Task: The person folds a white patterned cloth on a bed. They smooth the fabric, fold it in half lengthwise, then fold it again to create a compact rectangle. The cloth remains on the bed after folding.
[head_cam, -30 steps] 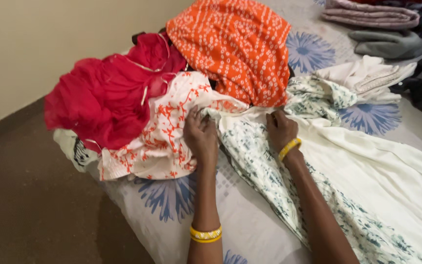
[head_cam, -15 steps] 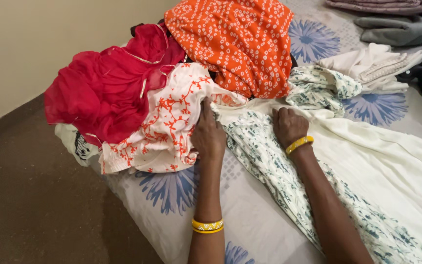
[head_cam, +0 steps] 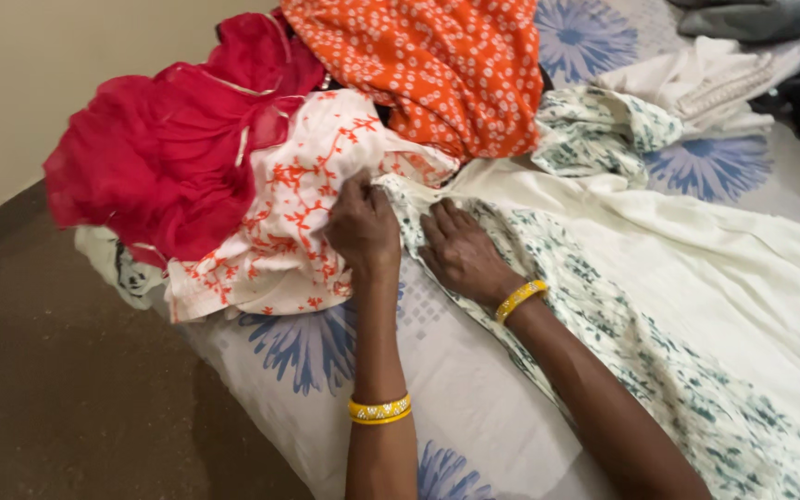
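A white garment with a green leaf print (head_cam: 594, 287) lies spread across the bed. My left hand (head_cam: 363, 227) grips its upper corner, fingers closed on the cloth, right beside a white cloth with orange branch print (head_cam: 293, 218). My right hand (head_cam: 460, 250) lies flat on the printed garment with fingers apart, just right of the left hand. Both wrists wear yellow bangles.
A red gauzy cloth (head_cam: 155, 157) and an orange dotted cloth (head_cam: 428, 60) are heaped at the bed's far left corner. Cream folded cloth (head_cam: 696, 79) lies behind. The bedsheet (head_cam: 465, 398) has blue flowers. Brown floor (head_cam: 57, 370) and a beige wall are at left.
My right hand has slid left along the printed garment and opened flat, ending close to my left hand. The left hand stays gripping the corner. The view shifted slightly upward.
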